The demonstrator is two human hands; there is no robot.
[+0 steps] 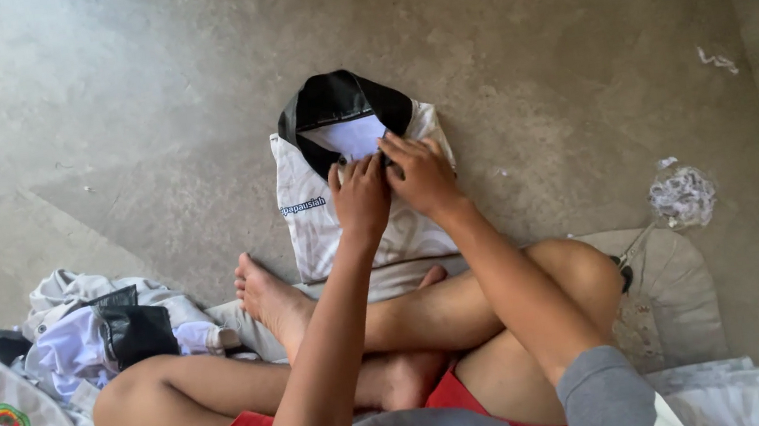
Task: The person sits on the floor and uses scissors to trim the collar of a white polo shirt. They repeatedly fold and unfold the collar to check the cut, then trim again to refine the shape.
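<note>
White folded shirt (341, 218) under both hands

A home: bare concrete floor (140, 98), floor cushion (673, 291), heaped laundry (34, 405).

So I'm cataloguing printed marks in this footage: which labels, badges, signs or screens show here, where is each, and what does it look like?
Small line of blue print: on the left chest of the folded white shirt with a black collar, beside the left hand.
Round badge: on a white garment in the clothes pile at lower left; green ring, red and yellow centre.
No packages, signs or screens show.
</note>
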